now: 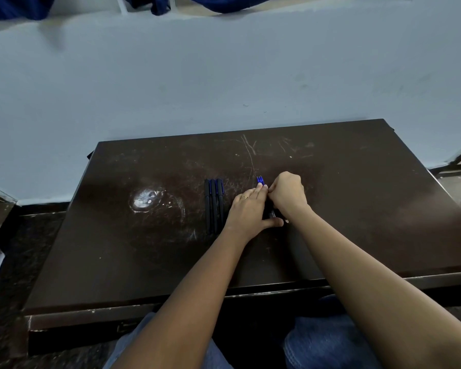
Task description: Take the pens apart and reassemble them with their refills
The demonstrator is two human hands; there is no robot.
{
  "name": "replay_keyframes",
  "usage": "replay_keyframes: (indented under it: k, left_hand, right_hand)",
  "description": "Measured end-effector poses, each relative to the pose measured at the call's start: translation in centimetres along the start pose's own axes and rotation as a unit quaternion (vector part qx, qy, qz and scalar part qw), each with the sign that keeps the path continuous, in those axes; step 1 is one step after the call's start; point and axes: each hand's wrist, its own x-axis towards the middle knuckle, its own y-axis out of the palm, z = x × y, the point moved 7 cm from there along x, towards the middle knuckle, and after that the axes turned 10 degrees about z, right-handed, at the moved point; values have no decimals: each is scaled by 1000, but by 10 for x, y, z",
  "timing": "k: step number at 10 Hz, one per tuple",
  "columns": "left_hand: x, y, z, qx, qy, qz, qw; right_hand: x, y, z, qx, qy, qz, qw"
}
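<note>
Three black pens with blue clips (pixel 214 205) lie side by side on the dark table (pixel 357 209), pointing away from me. To their right, my left hand (pixel 248 211) lies flat with straight fingers on a second bunch of pens, whose blue ends (pixel 260 179) stick out past its fingertips. My right hand (pixel 288 194) is curled right beside the left fingertips and seems to pinch at one pen of that bunch; what it holds is hidden. Dark pen parts (pixel 272 213) show between the two hands.
A worn pale patch (pixel 144 200) marks the table left of the pens. A pale wall rises behind the table's far edge. My knees in blue jeans (pixel 325 339) sit below the near edge.
</note>
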Motion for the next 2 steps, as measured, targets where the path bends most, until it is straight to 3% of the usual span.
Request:
replay_keyframes:
  k: [2]
  left_hand:
    - [0, -4, 5, -18, -7, 0, 1000]
  right_hand:
    - [-2, -3, 1, 17, 4, 14, 1000]
